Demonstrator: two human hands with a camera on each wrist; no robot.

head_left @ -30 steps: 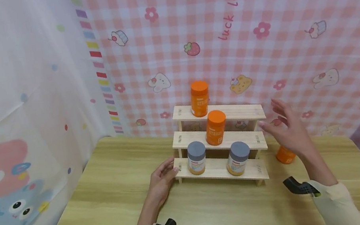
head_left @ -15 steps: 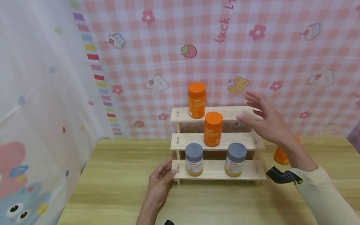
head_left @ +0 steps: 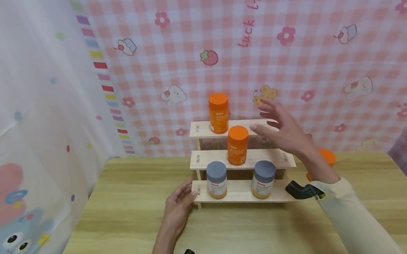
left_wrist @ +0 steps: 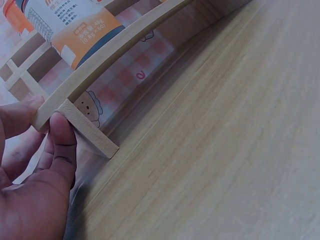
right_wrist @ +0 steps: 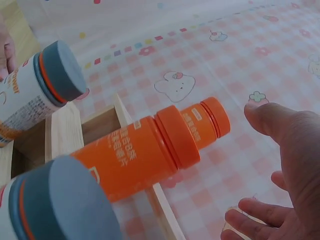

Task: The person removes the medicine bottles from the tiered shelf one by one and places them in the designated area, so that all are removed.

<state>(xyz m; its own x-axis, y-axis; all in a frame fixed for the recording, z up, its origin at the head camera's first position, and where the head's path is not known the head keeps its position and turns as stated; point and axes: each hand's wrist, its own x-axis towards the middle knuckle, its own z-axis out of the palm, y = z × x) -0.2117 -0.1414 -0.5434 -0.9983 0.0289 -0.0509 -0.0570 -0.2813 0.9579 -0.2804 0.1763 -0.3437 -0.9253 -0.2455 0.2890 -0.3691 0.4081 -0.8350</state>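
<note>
A three-tier wooden display shelf (head_left: pixel 240 190) stands on the table. My left hand (head_left: pixel 176 210) pinches the left end of its lowest board; the left wrist view shows fingers and thumb (left_wrist: pixel 61 131) at the board's corner by the leg. One orange bottle (head_left: pixel 219 115) stands on the top tier, another orange bottle (head_left: pixel 238 146) on the middle tier. The bottom tier bears two grey-lidded jars, a left jar (head_left: pixel 217 181) and a right jar (head_left: pixel 263 180). Over the shelf's right side, my right hand (head_left: pixel 285 130) hovers with fingers spread, holding nothing, right of the upper orange bottles.
A third orange bottle (head_left: pixel 327 157) is on the table right of the shelf, partly hidden behind my right forearm. Behind the shelf hangs a pink checked cloth (head_left: pixel 175 59); a white patterned cloth (head_left: pixel 42 141) hangs at the left. The wooden table (head_left: pixel 224 246) extends in front.
My right hand has moved left from beside the shelf to over its right part, toward the upper orange bottles. The left hand keeps its hold, and the view has shifted slightly.
</note>
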